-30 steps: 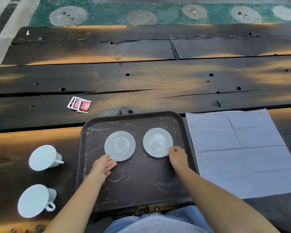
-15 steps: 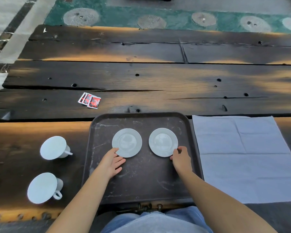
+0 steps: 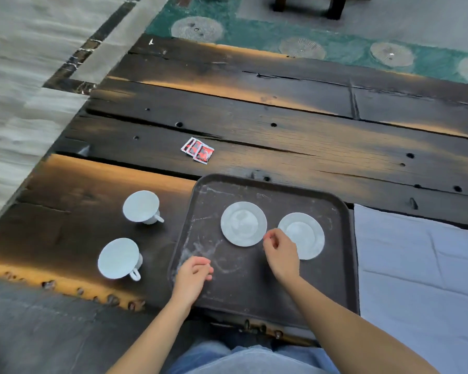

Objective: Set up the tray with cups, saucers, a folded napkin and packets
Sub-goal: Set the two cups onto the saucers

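Two cups (image 3: 141, 205) lying mouth-up-toward-camera on the dark wooden surface (image 3: 281, 147), well to the left of the left hand (image 3: 193, 276), off the tray (image 3: 254, 287). Likely glazed ceramic: stiff, light, breakable, slick on the wall. Best taken by the small handle or pinched across the rim, then set down gently to spare the saucers.

Two saucers (image 3: 243, 224) already flat on the tray, side by side, just beyond both hands. Thin and brittle; liable to slide on the tray if nudged.

Left hand loosely curled, fingers drawn in, empty, resting at the tray's near left part. Right hand (image 3: 281, 252) half-closed, fingertips gathered near the gap between the saucers, overlapping the right saucer's edge; holding nothing visible, actual contact hard to tell.

Napkin (image 3: 422, 265) spread unfolded to the right of the right hand: soft, limp. Red packets (image 3: 198, 151) far ahead of the left hand: light, crinkly.
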